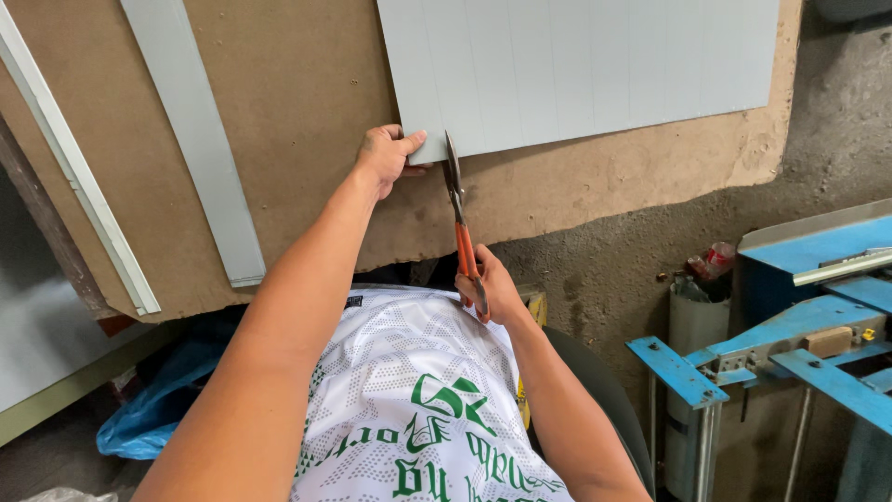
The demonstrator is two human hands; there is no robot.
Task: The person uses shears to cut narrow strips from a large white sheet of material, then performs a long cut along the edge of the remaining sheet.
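A pale grey metal sheet (pixel 595 70) with faint parallel lines lies on a brown fibreboard panel (pixel 307 102). My left hand (pixel 386 156) pinches the sheet's near left corner, thumb on top. My right hand (pixel 491 286) grips the orange handles of metal snips (pixel 456 200), whose dark blades meet the sheet's near edge just right of my left thumb. A white shirt with green print covers my lap below both arms.
A cut grey strip (pixel 200 139) and a white L-shaped profile (pixel 79 177) lie on the board's left side. A blue metal machine (pixel 799 344) stands at the right beside a white cylinder (pixel 692 325). Blue plastic (pixel 158 400) lies on the concrete floor at lower left.
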